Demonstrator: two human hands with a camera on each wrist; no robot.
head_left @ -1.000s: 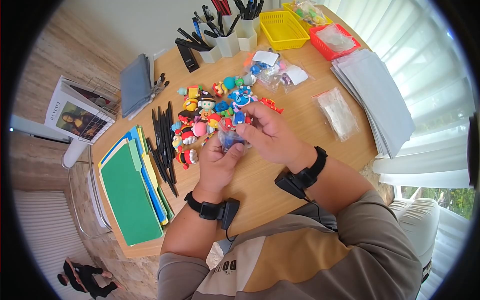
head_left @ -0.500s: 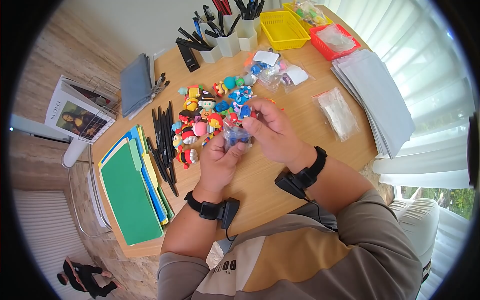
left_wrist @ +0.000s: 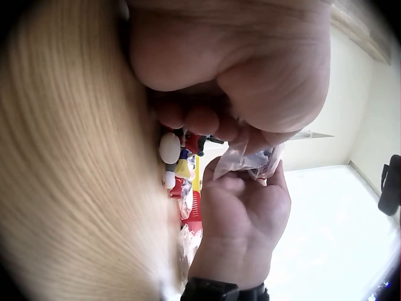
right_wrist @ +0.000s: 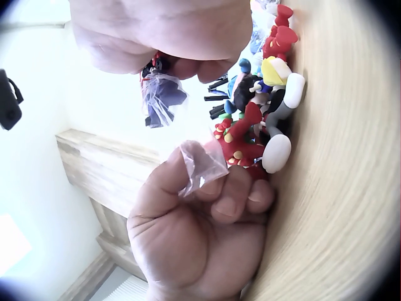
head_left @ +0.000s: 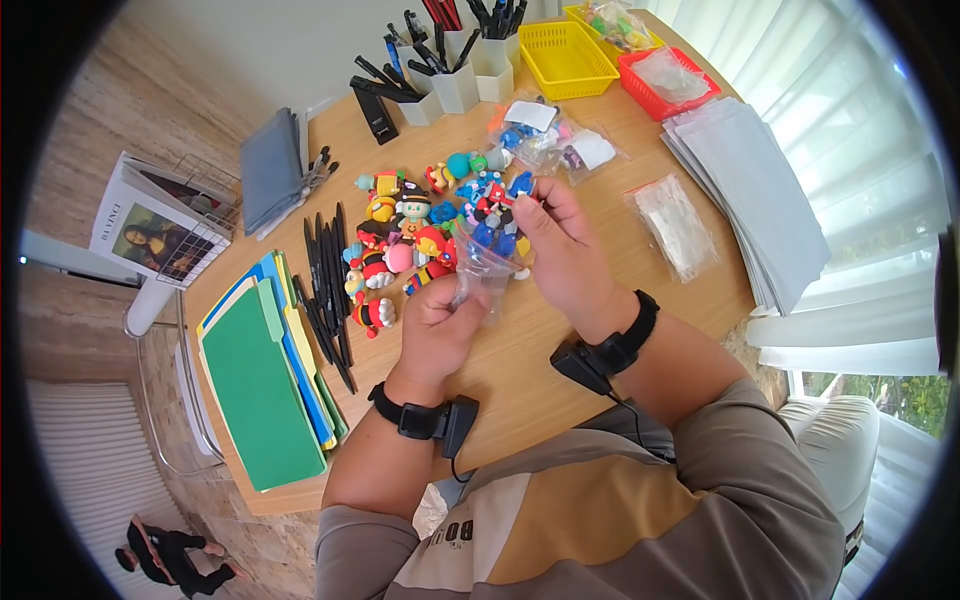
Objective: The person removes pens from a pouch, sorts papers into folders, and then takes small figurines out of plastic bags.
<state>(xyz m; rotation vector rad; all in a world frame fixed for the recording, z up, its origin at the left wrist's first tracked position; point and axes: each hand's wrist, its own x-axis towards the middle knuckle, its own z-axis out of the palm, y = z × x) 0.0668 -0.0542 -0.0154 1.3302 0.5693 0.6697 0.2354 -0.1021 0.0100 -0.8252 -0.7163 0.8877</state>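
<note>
In the head view my left hand [head_left: 440,325] pinches the lower part of a clear plastic bag [head_left: 483,280] between thumb and curled fingers. Above it, my right hand [head_left: 570,255] pinches a small blue-and-red toy figure [head_left: 521,184] at the bag's upper end. The right wrist view shows dark blue parts of the toy figure [right_wrist: 164,103] behind clear film, with red and black near the fingers. A corner of the bag [right_wrist: 205,166] sticks out over the left thumb there. Just beyond both hands lies a pile of colourful toy figures [head_left: 414,208].
Black pens [head_left: 325,290] and coloured folders [head_left: 255,385] lie on the left. Bagged toys [head_left: 540,135], a yellow basket [head_left: 570,60] and a red basket [head_left: 668,85] stand farther back. To the right are a packet of clear bags [head_left: 672,228] and grey envelopes [head_left: 750,200].
My right hand has moved up and away from the left, and the blue-and-red toy figure has come up with it. The bag's lower part in my left hand now looks empty and stretched.
</note>
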